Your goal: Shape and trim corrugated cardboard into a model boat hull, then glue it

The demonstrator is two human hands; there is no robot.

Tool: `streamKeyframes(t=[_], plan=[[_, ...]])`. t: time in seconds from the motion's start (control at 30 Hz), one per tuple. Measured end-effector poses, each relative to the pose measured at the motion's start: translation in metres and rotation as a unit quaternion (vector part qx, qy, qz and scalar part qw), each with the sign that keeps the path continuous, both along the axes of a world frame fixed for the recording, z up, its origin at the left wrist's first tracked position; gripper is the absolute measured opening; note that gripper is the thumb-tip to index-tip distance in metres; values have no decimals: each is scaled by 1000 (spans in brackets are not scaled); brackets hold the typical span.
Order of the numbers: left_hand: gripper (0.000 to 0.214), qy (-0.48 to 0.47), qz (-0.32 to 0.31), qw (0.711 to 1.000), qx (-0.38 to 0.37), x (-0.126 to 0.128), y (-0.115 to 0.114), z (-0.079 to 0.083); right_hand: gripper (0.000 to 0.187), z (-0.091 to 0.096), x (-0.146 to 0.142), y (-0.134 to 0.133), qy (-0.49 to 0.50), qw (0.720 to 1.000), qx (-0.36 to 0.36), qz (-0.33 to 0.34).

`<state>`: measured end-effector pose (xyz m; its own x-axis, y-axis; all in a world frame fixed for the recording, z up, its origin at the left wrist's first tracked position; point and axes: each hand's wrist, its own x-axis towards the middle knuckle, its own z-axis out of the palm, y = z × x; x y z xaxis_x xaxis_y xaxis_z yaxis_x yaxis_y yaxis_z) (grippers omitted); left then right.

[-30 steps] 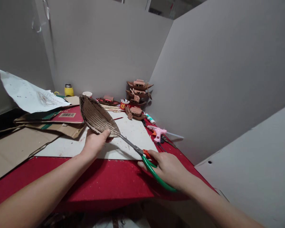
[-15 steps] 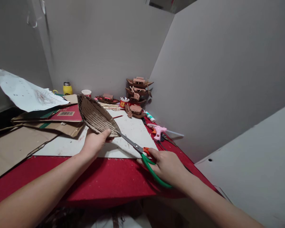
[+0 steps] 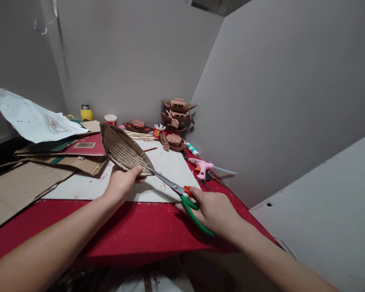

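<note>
My left hand (image 3: 123, 183) grips a boat-shaped piece of corrugated cardboard (image 3: 124, 150) by its near edge, thumb on the ridged inside. The cardboard has raised sides and is held tilted above the white board (image 3: 173, 170). In my right hand (image 3: 214, 209) is a pair of scissors (image 3: 174, 186) with green and orange handles. Their blades point up and left, and the tips meet the cardboard's right-hand point. Whether the tips are cutting into it I cannot tell.
Cardboard sheets (image 3: 18, 182) and a loose white paper (image 3: 36, 119) lie at left. At the back stand a yellow bottle (image 3: 86, 114), a paper cup (image 3: 110, 119) and model boats (image 3: 178, 106). A pink glue gun (image 3: 204, 167) rests at right on the red cloth (image 3: 146, 231).
The scissors' handles have come slightly closer together, with the green one a little higher. The cardboard and my left hand are almost where they were.
</note>
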<state>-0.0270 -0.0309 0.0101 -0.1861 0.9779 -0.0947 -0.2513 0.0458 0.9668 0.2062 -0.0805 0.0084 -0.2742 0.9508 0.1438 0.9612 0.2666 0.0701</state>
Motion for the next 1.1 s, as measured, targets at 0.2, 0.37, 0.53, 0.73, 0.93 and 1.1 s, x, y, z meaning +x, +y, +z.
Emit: streamKeyframes(t=[0.2,0.37,0.53,0.73,0.93,1.1], plan=[[11,2,-3,1000,0,3,-3,0,53,1,-4,2,-6,1000,-13,-5],[8,-1,-9,1000,-4,4,-6,1,54,3,-10,5,-8,1000,-18,-1],[10,-24,-10,1000,-10,4,-4,2,54,5,-13,5,0,1000,-25,-7],[9,-52,-5,998,-27,6,-4,3,48,0,-15,3,40,998,-44,-15],[7,-73,-6,997,-36,7,-5,3,46,-6,-13,4,52,998,-38,-12],[11,-81,-6,996,-34,7,-5,3,45,-7,-15,3,42,998,-45,-20]])
